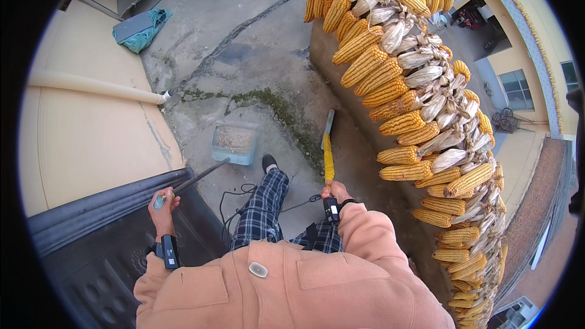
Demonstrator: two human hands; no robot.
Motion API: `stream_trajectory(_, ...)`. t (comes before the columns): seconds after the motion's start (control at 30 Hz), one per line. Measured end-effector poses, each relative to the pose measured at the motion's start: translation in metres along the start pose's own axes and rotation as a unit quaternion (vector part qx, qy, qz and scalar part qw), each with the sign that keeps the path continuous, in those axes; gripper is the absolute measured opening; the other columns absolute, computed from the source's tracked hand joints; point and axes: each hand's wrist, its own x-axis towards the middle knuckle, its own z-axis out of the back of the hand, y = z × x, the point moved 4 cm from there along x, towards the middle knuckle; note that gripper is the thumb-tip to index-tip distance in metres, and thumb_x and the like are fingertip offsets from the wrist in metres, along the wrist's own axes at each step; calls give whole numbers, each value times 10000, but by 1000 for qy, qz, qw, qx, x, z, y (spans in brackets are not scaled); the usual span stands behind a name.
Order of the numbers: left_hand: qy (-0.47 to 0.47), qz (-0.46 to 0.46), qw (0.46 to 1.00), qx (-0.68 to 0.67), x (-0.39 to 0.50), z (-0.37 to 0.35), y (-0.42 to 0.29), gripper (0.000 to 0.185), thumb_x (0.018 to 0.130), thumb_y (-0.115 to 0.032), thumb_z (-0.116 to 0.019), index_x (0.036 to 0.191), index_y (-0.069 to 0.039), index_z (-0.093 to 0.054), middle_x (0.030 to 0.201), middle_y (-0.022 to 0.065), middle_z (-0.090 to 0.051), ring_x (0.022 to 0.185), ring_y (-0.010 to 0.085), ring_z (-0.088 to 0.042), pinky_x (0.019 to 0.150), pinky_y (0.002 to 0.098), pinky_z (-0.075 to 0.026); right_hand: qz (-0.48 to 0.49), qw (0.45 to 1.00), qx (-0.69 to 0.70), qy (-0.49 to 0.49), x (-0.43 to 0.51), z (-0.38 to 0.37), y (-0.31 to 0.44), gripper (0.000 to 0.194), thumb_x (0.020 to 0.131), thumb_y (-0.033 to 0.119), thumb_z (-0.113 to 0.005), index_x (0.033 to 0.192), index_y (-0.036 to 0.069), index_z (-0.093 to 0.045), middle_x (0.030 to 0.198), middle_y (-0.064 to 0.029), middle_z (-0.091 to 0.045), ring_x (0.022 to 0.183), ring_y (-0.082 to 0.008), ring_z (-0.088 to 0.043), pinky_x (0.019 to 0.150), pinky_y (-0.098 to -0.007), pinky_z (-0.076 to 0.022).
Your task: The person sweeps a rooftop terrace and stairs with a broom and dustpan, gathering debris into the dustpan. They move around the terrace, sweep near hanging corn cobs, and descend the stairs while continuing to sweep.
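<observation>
My left hand point(165, 202) grips the upper end of a long dark handle, whose far end meets a light blue plastic dustpan point(232, 159). Pale debris point(235, 139) lies inside the dustpan, on the concrete ground ahead of my shoe. My right hand point(336, 190) is closed around the handle of a broom point(328, 155) wrapped in yellow. The broom points away from me, and its greyish far end is low beside the base of the wall on the right. Both wrists wear black devices.
Braided yellow corn cobs point(406, 100) hang over a low wall point(340, 73) on the right. A beige wall with a drainpipe point(96, 87) stands left, near a dark metal door point(123, 246). Mossy cracks point(279, 105) cross the ground. A green bag point(145, 32) lies farther off; a black cord point(224, 205) hangs by my legs.
</observation>
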Motion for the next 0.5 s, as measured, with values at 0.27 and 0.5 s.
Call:
stream_trajectory(0.27,18,42,999,14,110,18,-37,150,886,-157,-629,965,-30,-648,792,18,-608,692,112,-631,593,214,-525,-9,994,91,-62,-66,-32,-5,102,968,197,-405,961,98,-382,580,-35,-351,430,-141,-333,370,-275,-320)
stream_trajectory(0.5,3,27,1000,-12,140,10,-49,126,869,-132,-649,925,-19,-638,959,74,-651,727,135,-643,639,226,-526,-69,952,295,-51,-3,-119,51,145,898,77,-335,754,80,-352,543,-18,-340,417,-119,-374,361,-241,-392)
